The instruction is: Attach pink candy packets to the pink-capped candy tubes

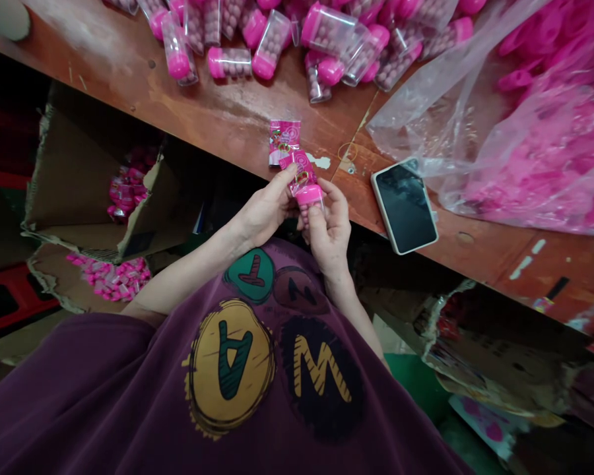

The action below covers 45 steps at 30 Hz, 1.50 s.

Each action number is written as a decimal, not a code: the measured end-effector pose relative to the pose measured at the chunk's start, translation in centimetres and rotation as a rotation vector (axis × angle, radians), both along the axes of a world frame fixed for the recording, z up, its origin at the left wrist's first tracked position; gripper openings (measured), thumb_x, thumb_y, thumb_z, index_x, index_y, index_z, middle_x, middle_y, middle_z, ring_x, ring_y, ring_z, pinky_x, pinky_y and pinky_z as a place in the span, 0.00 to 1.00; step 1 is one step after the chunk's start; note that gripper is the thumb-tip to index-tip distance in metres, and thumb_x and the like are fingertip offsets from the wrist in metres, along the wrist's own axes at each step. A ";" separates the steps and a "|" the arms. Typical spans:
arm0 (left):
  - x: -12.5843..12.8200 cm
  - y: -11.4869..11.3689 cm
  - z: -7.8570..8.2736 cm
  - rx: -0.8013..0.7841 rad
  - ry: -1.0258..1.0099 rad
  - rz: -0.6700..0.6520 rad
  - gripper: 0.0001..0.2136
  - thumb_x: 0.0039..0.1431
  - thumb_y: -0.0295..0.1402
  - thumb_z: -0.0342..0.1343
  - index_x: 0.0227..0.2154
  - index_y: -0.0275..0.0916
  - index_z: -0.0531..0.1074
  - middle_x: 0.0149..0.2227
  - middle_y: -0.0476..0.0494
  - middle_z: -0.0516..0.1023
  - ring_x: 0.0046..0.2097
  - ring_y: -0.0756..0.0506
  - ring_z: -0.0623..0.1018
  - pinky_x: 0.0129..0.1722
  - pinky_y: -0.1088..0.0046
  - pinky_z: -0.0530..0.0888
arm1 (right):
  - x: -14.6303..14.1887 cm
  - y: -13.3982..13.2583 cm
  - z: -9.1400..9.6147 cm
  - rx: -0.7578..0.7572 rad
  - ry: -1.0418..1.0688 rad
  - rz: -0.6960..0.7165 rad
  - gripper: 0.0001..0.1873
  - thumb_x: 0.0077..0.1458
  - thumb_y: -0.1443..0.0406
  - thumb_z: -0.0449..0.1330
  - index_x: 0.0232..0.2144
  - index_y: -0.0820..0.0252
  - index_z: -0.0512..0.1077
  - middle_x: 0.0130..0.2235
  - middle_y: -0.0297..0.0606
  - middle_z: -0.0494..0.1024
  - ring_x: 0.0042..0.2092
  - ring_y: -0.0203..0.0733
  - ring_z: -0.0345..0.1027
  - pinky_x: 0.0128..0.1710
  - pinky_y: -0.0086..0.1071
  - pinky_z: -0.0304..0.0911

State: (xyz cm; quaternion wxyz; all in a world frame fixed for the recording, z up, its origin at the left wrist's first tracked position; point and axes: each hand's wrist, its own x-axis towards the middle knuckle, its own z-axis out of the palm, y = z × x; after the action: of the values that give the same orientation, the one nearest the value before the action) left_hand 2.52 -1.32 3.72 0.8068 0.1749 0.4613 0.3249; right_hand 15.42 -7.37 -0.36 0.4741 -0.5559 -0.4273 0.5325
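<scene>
Holding in two hands (267,212) (332,234) | one jar (309,194) | one sachet (301,167)

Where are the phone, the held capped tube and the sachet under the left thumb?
Phone (406,207): head view, on its dark screen.
Capped tube (309,195): head view, on its pink cap.
Sachet (303,171): head view, on its printed side.

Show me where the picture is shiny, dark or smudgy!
Head view: pale glare washes the table at top left, and the phone shows a cloudy reflection. Head view: the cardboard box below sits in shadow. Head view: pink pieces inside the bag look smeary, while the jar in the right hand looks clearer.
</scene>
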 end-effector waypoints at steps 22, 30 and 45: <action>-0.3 -0.2 -0.3 0.061 0.048 0.067 0.15 0.63 0.45 0.69 0.32 0.37 0.81 0.33 0.44 0.84 0.35 0.48 0.82 0.40 0.70 0.78 | -0.6 -0.2 -0.4 -0.073 0.348 0.002 0.34 0.67 0.48 0.63 0.69 0.41 0.57 0.30 0.26 0.74 0.23 0.33 0.64 0.23 0.30 0.70; -0.2 -0.7 -0.5 0.051 0.009 0.017 0.17 0.63 0.47 0.69 0.31 0.37 0.80 0.30 0.45 0.82 0.31 0.50 0.79 0.36 0.72 0.76 | -1.0 -0.1 -0.8 0.044 0.157 -0.060 0.30 0.67 0.48 0.63 0.67 0.39 0.62 0.37 0.32 0.75 0.31 0.37 0.72 0.29 0.34 0.75; 0.0 -0.3 0.1 0.047 -0.021 0.049 0.12 0.61 0.37 0.72 0.30 0.35 0.79 0.29 0.47 0.79 0.27 0.53 0.74 0.28 0.76 0.70 | -0.9 -0.1 -0.3 -0.022 0.240 -0.039 0.27 0.66 0.46 0.64 0.60 0.44 0.62 0.36 0.31 0.74 0.33 0.37 0.72 0.32 0.33 0.76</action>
State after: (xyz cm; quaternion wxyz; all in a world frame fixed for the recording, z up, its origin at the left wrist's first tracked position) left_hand 2.50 -1.65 3.80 0.7992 0.1791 0.4490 0.3572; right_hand 14.52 -7.51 -0.62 0.5262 -0.5015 -0.3506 0.5905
